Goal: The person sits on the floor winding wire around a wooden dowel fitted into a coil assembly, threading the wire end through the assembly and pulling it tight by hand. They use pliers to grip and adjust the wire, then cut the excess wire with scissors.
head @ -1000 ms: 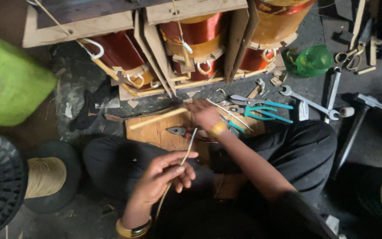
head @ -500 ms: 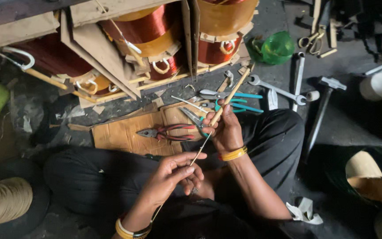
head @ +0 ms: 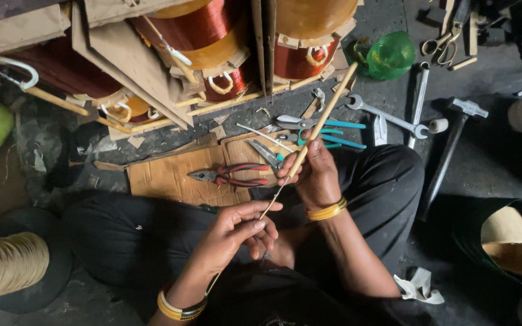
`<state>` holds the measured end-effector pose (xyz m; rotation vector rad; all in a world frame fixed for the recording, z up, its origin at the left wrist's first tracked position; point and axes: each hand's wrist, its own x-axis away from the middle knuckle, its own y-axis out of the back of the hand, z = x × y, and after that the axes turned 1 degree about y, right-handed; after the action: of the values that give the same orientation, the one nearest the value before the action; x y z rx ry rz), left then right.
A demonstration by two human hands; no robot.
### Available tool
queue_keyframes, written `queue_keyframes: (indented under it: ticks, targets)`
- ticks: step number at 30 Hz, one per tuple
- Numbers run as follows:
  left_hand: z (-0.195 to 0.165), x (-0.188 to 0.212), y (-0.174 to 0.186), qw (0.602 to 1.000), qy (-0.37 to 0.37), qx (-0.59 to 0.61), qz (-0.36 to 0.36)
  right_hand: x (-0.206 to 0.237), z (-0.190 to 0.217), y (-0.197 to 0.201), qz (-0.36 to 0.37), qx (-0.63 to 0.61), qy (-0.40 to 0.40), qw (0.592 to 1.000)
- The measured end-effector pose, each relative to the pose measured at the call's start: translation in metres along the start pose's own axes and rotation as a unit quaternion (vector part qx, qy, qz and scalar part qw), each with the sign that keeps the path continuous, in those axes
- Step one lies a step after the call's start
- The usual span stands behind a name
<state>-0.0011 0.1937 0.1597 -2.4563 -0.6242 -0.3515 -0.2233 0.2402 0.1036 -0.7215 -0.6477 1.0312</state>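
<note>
Wooden stick [head: 324, 115], long & thin, runs diagonally from centre up toward the far right, tip near the copper coils [head: 203, 30]. Right hand [head: 315, 175] is closed round its lower part, fingers wrapped, thumb side up. A thin wire [head: 273, 202] comes out of the stick's near end & slants down-left to the left hand [head: 237, 232], which pinches it betw. thumb & fingertips, other fingers loosely curled; wire carries on below that hand toward the wrist. Both wrists wear yellow bangles. Person sits cross-legged in dark trousers, hands over the lap.

Just far of the hands, a cardboard sheet [head: 170, 178] lies on the floor w/ red-handled pliers [head: 228, 175] on it. Teal-handled pliers [head: 327, 133] lie right of that, close behind the right hand. Farther right: a spanner [head: 388, 118], then a hammer [head: 454, 139] w/ dark handle. Green bowl [head: 391, 54] far right, scissors [head: 439, 42] beside it. Spool of tan thread [head: 7, 265] near left. Large wound coils w/ card spacers fill the far side, left to centre.
</note>
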Motion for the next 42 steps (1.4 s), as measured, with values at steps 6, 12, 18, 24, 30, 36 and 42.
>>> queue_keyframes:
  ticks: [6,12,18,24,30,36,42]
  targets:
    - [0.003,-0.003,-0.004,0.998,-0.005,-0.037,-0.046,0.006,0.029,-0.004,0.100,0.160,-0.018,0.982]
    - [0.007,-0.005,-0.006,0.996,-0.015,-0.062,-0.059,0.006,0.030,0.003,0.101,0.236,0.003,0.966]
    - [0.013,-0.011,-0.001,0.997,-0.032,0.006,-0.065,0.001,0.019,-0.001,0.033,0.157,-0.051,0.986]
    - [0.021,-0.015,0.000,0.993,-0.043,-0.050,-0.095,0.004,0.016,0.009,-0.003,0.281,0.023,0.959]
    - [0.024,-0.022,-0.003,0.991,-0.044,-0.045,-0.120,-0.001,0.016,0.020,0.005,0.306,0.000,0.952]
    - [0.024,-0.024,-0.005,0.982,-0.057,-0.094,-0.154,-0.002,0.027,0.010,0.065,0.257,-0.101,0.959]
    - [0.017,-0.029,-0.008,0.981,-0.082,-0.068,-0.160,-0.004,0.031,0.007,0.117,0.234,-0.140,0.955]
